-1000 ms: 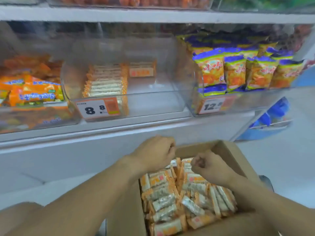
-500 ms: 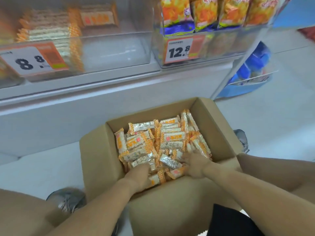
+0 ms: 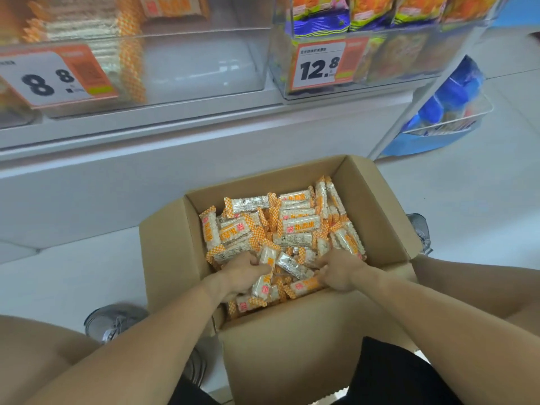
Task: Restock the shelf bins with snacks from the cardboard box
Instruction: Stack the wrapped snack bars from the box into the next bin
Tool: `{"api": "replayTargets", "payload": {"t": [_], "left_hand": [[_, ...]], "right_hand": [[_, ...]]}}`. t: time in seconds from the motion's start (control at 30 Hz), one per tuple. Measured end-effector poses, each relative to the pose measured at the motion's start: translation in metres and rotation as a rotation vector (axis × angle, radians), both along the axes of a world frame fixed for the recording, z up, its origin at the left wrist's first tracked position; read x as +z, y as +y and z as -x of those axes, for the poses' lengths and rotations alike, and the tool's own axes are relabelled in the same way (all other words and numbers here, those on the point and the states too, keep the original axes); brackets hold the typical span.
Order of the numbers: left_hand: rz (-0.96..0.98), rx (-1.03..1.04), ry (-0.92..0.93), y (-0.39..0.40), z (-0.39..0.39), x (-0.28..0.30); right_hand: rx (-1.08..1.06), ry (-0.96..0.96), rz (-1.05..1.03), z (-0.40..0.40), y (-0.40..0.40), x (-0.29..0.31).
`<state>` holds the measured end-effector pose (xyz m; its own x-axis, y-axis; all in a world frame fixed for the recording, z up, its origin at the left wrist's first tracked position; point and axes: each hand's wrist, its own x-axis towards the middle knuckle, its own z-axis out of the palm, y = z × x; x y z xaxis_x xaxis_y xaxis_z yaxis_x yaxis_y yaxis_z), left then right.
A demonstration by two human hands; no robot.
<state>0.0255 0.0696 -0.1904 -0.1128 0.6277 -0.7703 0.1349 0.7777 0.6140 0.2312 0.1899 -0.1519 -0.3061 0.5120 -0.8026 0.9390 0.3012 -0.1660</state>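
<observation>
Cardboard box [image 3: 295, 343] is your landmark, sitting on the floor below the shelf. Up and left of the box: clear bin [image 3: 204, 65] with the 8.8 price tag [image 3: 58, 76], holding one row of the same orange-and-white packets at its left side plus one lying flat at the back; most of its floor shows bare, so judge the restock as barely begun. In the box, near corner: your left hand [image 3: 244, 271] has fingers curled round an upright packet [image 3: 266, 276], gripping it, maybe with others underneath; can't tell how many. Box interior: the snack packets [image 3: 292, 226] are heaped loose, close to full, so nearly all the stock is left to move. Near edge of the box, right of centre: your right hand [image 3: 340, 271] is dug into the heap with fingers curled under; it looks to be gathering packets, but the fingertips are buried and you can't confirm a firm hold. Up and right of the box: bin with the 12.8 price tag [image 3: 318, 64], well filled with chip bags [image 3: 371, 10]; no top-up needed there, by the look. Further right of the box: blue wire basket [image 3: 447, 112], off-task.
</observation>
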Motion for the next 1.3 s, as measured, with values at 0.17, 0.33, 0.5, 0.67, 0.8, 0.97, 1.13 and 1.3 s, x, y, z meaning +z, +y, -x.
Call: {"api": "replayTargets", "payload": {"t": [0.17,0.33,0.5,0.67,0.8,0.97,1.13,1.3], "left_hand": [[0.106,0.132,-0.211,-0.009,-0.004,0.007],[0.139,0.289,-0.406,-0.003,0.002,0.025],[0.055,0.211,-0.320,-0.001,0.021,0.041],[-0.110,0.162,-0.291,0.011,0.052,0.094],[-0.270,0.044,-0.209,0.031,0.082,0.152],[-0.326,-0.144,-0.076,0.046,0.110,0.227],[-0.312,-0.223,-0.059,0.036,0.140,0.259],[-0.385,-0.121,-0.100,0.026,0.163,0.260]], "right_hand": [[-0.196,0.060,-0.045,-0.004,0.004,-0.003],[-0.344,0.182,0.028,0.017,0.000,0.011],[-0.254,0.280,0.008,0.045,0.027,0.071],[-0.325,0.577,0.019,0.056,0.058,0.158],[-0.253,0.676,0.193,0.061,0.068,0.206],[-0.177,0.787,0.250,0.072,0.073,0.235],[-0.140,0.885,0.226,0.073,0.070,0.227],[-0.223,0.964,0.187,0.088,0.069,0.216]]}}
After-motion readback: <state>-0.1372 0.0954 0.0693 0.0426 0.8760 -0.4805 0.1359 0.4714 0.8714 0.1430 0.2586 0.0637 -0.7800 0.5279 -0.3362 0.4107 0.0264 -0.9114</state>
